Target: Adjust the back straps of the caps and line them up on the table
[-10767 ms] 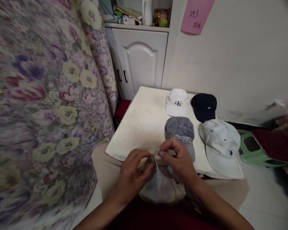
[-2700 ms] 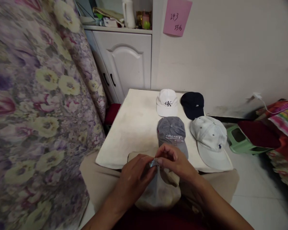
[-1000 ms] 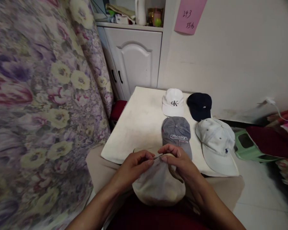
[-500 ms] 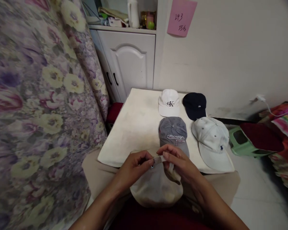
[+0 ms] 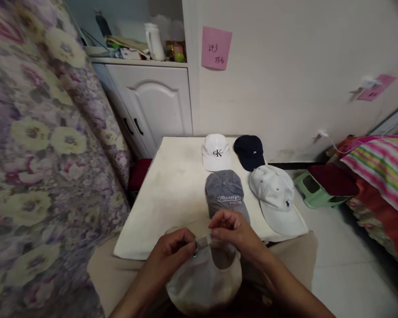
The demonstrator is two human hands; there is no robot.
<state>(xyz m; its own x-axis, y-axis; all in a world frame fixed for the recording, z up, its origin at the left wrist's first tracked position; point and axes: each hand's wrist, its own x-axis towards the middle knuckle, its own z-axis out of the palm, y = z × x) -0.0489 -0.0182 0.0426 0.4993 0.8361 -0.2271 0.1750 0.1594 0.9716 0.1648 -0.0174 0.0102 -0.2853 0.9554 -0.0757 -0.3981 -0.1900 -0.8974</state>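
Note:
A beige cap [image 5: 202, 280] hangs over my lap at the table's near edge, its back opening facing up toward me. My left hand [image 5: 172, 251] pinches the cap's back strap beside a small metal buckle [image 5: 195, 254]. On the other side, my right hand [image 5: 232, 229] grips the strap between thumb and fingers. Just beyond my hands lies a grey cap [image 5: 223, 190] with white lettering. Right of it sits a pale cap [image 5: 275, 194] with a small dark emblem. Farther back are a white cap [image 5: 216, 152] with black letters and a navy cap [image 5: 248, 152].
The caps rest on a cream-covered table [image 5: 146, 207]. A floral curtain [image 5: 53, 154] hangs at the left, and a white cabinet [image 5: 152, 97] stands behind. On the right are a green stool [image 5: 310, 185] with a dark red top and a bed with a striped cover [image 5: 384, 168].
My view has turned right and tilted, so the table and caps appear farther left and lower. Both hands keep hold of the beige cap's strap, and more of the cap's opening shows.

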